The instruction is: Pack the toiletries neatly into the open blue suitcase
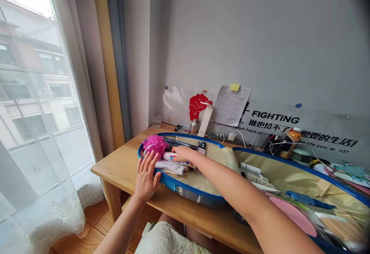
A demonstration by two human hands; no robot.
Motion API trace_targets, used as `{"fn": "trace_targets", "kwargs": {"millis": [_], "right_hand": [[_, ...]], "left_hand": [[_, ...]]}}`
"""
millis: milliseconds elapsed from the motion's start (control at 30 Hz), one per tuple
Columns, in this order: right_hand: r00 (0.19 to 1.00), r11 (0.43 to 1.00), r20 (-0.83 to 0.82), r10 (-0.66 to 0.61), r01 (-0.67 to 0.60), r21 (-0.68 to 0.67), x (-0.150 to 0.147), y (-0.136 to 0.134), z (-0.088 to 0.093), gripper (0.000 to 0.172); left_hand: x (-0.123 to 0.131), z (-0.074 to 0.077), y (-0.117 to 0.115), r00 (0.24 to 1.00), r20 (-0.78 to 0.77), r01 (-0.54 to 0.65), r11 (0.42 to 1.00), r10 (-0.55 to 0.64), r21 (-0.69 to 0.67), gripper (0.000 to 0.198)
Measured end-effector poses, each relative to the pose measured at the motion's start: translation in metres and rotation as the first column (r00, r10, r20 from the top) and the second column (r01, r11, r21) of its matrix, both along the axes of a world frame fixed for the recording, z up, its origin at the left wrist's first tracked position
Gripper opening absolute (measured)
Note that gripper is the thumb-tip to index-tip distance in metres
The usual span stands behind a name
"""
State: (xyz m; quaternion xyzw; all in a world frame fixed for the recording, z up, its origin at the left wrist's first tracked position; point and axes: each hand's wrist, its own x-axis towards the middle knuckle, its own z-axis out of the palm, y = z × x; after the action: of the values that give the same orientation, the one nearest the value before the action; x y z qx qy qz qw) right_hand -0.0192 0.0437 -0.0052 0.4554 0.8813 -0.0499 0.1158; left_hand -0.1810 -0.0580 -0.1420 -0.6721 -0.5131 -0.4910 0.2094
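Observation:
My left hand lies over the blue rim of an open oval case with beige lining. Its fingers are stretched out, the tips against a pink mesh bath puff. Inside the case, my right hand has its fingers closed around a white tube with red and blue print; part of the tube is hidden under the hand. White packets lie just in front of the tube. Behind it are a long black object and a small dark card-like packet.
The case's other half opens to the right, with white tubes, a blue bottle, a pink disc and cotton swabs. Bottles, including an orange one, and cables line the wooden desk's back edge. Curtains hang left.

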Motion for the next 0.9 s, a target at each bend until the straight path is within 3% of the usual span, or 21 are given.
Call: {"fn": "trace_targets", "kwargs": {"millis": [333,600,900], "right_hand": [[0.995,1.000,0.096,-0.003,0.002,0.002,-0.013,-0.007,-0.011,0.038],[0.997,0.998,0.074,-0.031,0.027,0.051,-0.015,-0.011,-0.017,0.039],[1.000,1.000,0.025,-0.001,0.001,0.008,-0.014,-0.017,-0.016,0.040]], "left_hand": [[0.001,0.000,-0.001,1.000,0.009,-0.017,1.000,0.018,-0.024,0.060],[0.001,0.001,0.000,1.000,-0.007,-0.023,1.000,0.023,-0.008,0.059],[-0.001,-0.002,0.000,1.000,-0.019,-0.021,1.000,0.020,-0.012,0.059]]}}
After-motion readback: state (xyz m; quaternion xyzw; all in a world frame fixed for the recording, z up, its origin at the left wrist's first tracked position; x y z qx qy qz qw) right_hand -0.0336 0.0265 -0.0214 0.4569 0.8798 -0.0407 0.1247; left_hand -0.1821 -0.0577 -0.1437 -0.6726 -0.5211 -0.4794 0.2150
